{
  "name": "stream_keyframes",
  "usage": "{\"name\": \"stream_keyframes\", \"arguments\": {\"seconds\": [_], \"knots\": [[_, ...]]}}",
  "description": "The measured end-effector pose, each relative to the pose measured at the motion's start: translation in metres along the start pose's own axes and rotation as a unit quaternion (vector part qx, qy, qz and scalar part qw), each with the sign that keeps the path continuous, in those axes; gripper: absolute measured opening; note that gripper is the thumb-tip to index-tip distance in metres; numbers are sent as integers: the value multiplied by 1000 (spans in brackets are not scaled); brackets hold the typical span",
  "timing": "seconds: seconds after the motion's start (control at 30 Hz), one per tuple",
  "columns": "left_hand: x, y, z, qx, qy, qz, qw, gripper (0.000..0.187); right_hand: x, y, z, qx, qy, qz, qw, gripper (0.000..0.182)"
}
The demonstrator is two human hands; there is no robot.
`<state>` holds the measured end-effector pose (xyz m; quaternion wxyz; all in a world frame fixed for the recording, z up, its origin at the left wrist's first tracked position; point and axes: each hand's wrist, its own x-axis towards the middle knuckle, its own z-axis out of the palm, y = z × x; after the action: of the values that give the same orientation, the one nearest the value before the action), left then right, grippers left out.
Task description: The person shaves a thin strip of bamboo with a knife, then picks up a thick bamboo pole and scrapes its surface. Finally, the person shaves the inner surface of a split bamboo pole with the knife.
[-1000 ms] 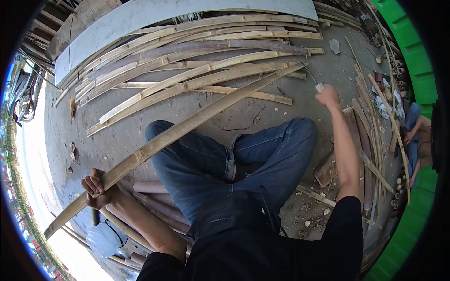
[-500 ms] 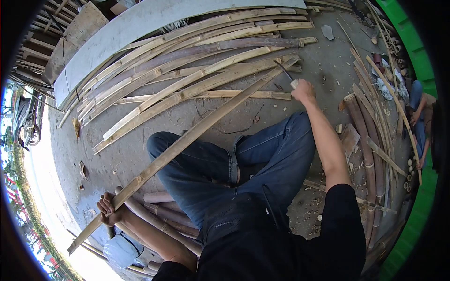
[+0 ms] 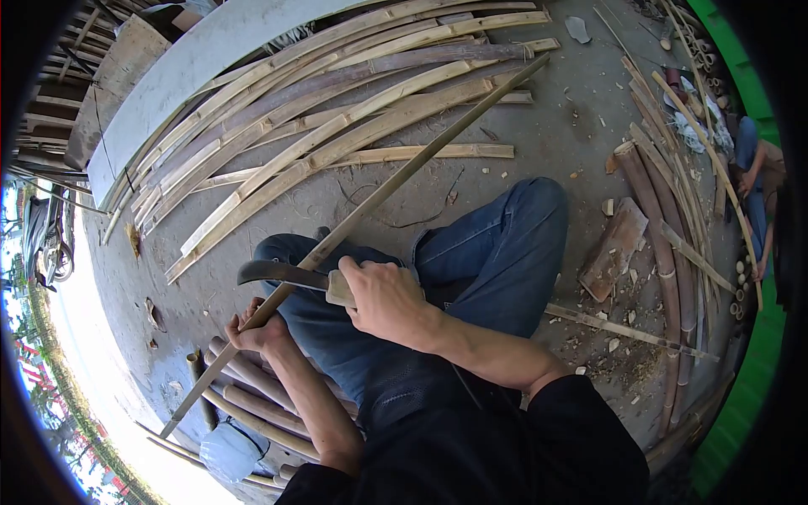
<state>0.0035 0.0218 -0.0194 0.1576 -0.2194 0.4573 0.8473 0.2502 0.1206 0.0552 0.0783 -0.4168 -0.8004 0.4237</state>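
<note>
A long bamboo strip point(image 3: 396, 181) runs diagonally from lower left to upper right across my bent legs. Fingers of my left hand point(image 3: 259, 330) are wrapped round its lower part. My right hand point(image 3: 383, 296) grips the pale handle of a curved knife point(image 3: 282, 273), whose dark blade lies across the strip just above my left hand. Whether the edge cuts into the strip cannot be made out.
Split bamboo strips point(image 3: 349, 118) lie in a pile ahead. Bamboo poles point(image 3: 652, 227) and a wooden block point(image 3: 614, 250) lie at right, among shavings. More poles point(image 3: 265, 408) are at lower left. Another person point(image 3: 762, 177) sits at the far right.
My right hand has come down and left with the knife, from the strip's far end to near my left hand. My left hand has shifted up and right, and the strip has turned edge-on.
</note>
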Motion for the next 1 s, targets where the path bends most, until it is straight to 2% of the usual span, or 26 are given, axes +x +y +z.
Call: {"name": "stream_keyframes", "arguments": {"seconds": [0.03,0.13,0.17,0.27,0.3,0.43,0.6,0.7,0.8,0.9,0.97,1.0], "knots": [[1,-3,-3,-3,-35,-8,999,26,0,7,7,0,-1,2,1000,47],[1,2,3,7,-28,-52,998,24,6,54,17,-85,53,28,995,47],[15,1,-13,0,-64,-73,995,22,7,68,13,-90,55,17,994,44],[-6,-13,-4,32,-6,-114,993,23,21,89,-2,-168,70,-20,983,36],[11,-17,-18,-1,-36,-129,991,29,26,92,-8,-170,68,-24,983,34],[-22,-27,11,13,-60,-101,993,26,26,95,-30,-210,67,-16,975,40],[-34,-48,19,-21,-76,-148,986,24,22,111,-41,-217,88,10,972,49],[-53,-59,29,-43,-73,-187,979,22,23,128,-44,-215,160,5,963,28],[-77,-79,42,-13,-52,-155,987,26,23,135,-46,-228,146,38,962,39],[-74,-91,33,-28,-69,-169,983,33,9,118,-31,-188,107,54,975,43],[-80,-94,30,-22,-75,-184,980,34,-4,84,-22,-129,60,21,990,50],[-84,-93,28,-6,-119,-195,973,36,-8,76,-15,-105,65,-26,992,51]]}}
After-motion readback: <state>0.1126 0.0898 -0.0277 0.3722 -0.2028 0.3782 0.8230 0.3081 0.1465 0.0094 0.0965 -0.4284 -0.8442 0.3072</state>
